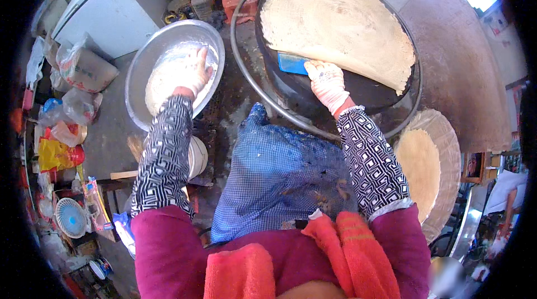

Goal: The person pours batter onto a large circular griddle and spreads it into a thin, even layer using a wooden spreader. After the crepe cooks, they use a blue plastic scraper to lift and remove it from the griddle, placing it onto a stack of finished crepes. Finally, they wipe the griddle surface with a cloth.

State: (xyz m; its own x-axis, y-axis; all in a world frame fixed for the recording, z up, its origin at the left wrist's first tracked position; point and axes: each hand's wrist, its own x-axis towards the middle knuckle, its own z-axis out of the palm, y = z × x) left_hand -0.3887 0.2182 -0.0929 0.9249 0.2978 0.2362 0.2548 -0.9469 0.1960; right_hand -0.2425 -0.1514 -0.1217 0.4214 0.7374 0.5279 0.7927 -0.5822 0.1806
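My right hand (328, 85), in a pale work glove, grips a blue plastic scraper (291, 63). The scraper lies at the near edge of a thin, broad pancake (335, 18) on a round black griddle (293, 85). That edge runs nearly straight, with the dark griddle surface bare in front of it. My left hand (195, 72), also gloved, is inside a large metal basin (136, 85), touching a pale batter or dough (161, 81). Its thumb stands apart from the fingers; bright glare blurs what is under the palm.
A metal ring (268, 97) surrounds the griddle. Blue checked cloth (285, 173) covers something before me. To the right, thin pancakes (419, 169) lie on a round lined tray (449, 164). A white bucket (198, 157) stands below the basin; an oil jug (202, 3) is behind it.
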